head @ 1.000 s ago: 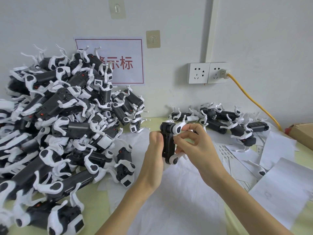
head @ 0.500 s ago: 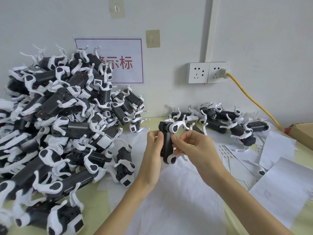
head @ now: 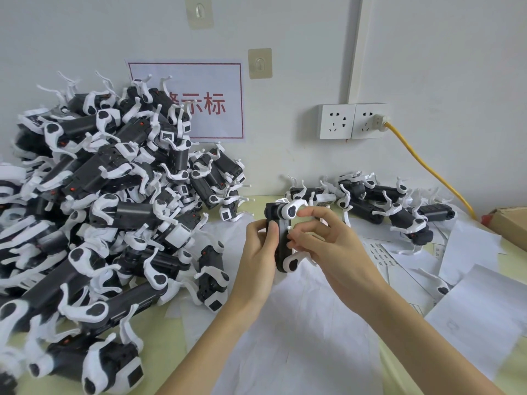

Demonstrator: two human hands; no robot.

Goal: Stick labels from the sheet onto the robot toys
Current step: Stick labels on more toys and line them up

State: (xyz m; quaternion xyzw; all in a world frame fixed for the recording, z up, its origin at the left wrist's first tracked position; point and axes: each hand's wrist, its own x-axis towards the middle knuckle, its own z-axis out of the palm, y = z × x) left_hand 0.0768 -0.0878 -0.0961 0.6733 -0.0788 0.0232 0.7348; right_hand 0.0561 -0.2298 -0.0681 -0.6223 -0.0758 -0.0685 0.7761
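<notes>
Nearest the camera, two bare forearms reach in over white paper [head: 299, 323] spread on the pale green tabletop [head: 159, 334]. The left hand [head: 258, 252] grips a toy [head: 281, 238] from the left side, thumb pressed on its dark body and fingers curled round behind. The right hand [head: 328, 246] pinches at the toy's right edge with thumb and forefinger; its other fingers are bent, one touching the upper white leg. Whether a label sits between the pinching fingertips is too small to tell.

The toy is held above the paper, in the middle of the view, its long axis upright. It has a black boxy body with white legs on black-spotted joints at top and bottom, on its right side.

To the right lie loose white sheets [head: 479, 317], and a label sheet [head: 383, 253] with rows of small dark marks lies just beyond the right wrist. To the left a big pile [head: 94, 212] of the same black-and-white toys covers the tabletop and leans on the wall. Behind the hands a smaller row [head: 379, 201] of toys lies along the wall. A cardboard box [head: 507, 226] shows at the right edge. On the wall are a red-framed sign [head: 205, 101], two hooks and sockets [head: 353, 121] with a yellow cable [head: 427, 166] plugged in.
</notes>
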